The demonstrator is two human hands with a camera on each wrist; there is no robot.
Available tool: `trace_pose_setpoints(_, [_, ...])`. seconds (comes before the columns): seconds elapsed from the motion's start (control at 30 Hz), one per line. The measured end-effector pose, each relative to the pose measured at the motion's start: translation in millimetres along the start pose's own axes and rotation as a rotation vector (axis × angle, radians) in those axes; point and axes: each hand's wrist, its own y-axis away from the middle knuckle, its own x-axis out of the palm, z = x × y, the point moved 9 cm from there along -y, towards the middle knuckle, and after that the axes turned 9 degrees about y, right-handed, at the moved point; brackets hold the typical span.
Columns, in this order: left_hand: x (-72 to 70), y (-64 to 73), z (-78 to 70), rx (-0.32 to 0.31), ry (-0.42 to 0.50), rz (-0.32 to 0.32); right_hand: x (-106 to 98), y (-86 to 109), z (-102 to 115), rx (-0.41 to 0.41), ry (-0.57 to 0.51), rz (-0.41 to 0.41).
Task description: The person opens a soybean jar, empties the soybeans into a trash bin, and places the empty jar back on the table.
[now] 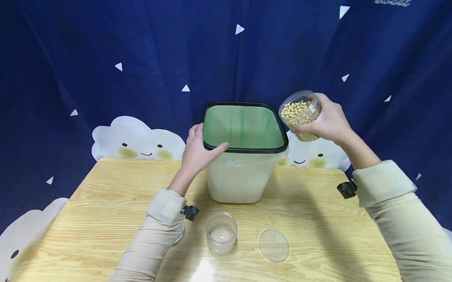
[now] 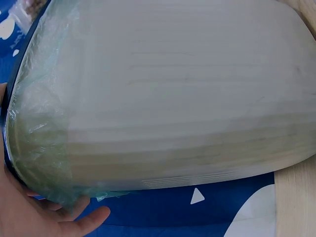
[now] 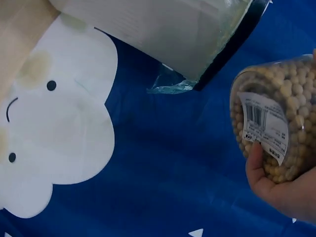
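Observation:
A white trash can with a black rim stands upright at the back of the table, lined with a thin green plastic bag. My left hand grips its rim at the left front corner; the left wrist view shows fingers beside the bag's folded edge. Right of the can, my right hand holds a clear jar of soybeans in the air. The lidless jar tilts toward the can, and the beans are still inside it. A barcode label shows on its base.
Nearer the front of the wooden table stands a clear plastic jar without a lid. To its right lies a clear round lid. Another round lid is partly hidden by the left sleeve. Behind hangs a blue curtain.

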Motion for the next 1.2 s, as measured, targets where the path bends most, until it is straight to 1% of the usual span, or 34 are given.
trace_pose_setpoints(0.13, [-0.3, 0.1, -0.2, 0.004, 0.0, 0.0, 0.9, -10.3, 12.9, -0.064, 0.103, -0.01])
trace_pose_setpoints(0.27, [0.1, 0.4, 0.5, 0.003, -0.004, 0.001, 2.4, -19.2, 23.9, -0.112, 0.205, -0.002])
trace_pose_setpoints(0.53, [1.1, 1.0, 1.5, -0.005, 0.0, 0.003, 5.6, -32.3, 32.7, -0.141, 0.388, 0.033])
trace_pose_setpoints(0.67, [1.4, 0.2, 2.2, -0.002, 0.002, -0.002, 6.6, -35.1, 38.6, -0.184, 0.436, 0.039])
trace_pose_setpoints(0.93, [2.4, -0.3, 2.4, 0.001, -0.002, 0.005, 5.8, -36.3, 48.3, -0.24, 0.493, 0.037])
trace_pose_setpoints(1.2, [1.8, -0.8, 2.3, 0.0, 0.0, 0.003, 2.8, -39.4, 60.2, -0.255, 0.566, 0.07])
